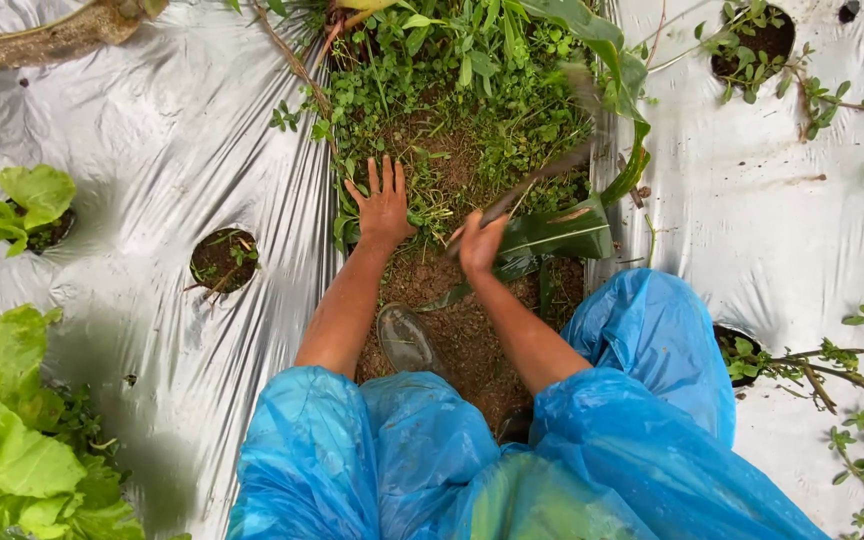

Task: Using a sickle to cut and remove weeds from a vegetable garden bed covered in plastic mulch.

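Silvery plastic mulch sheeting (152, 150), creased and glossy, covers the raised beds on both sides of a furrow of brown crumbly soil (462, 330) thick with low green weeds (472, 100). Round planting holes (222, 260) pierce the sheeting, and broad, crinkled lettuce leaves (2, 430) fill the left edge. Left hand (382, 208) lies flat on the weeds, fingers spread. Right hand (479, 243) is clenched around a thin, motion-blurred tool handle (537, 180) slanting up over the weeds. Blue crinkly plastic raincoat sleeves (432, 460) and a muddy rubber boot (407, 340) sit below.
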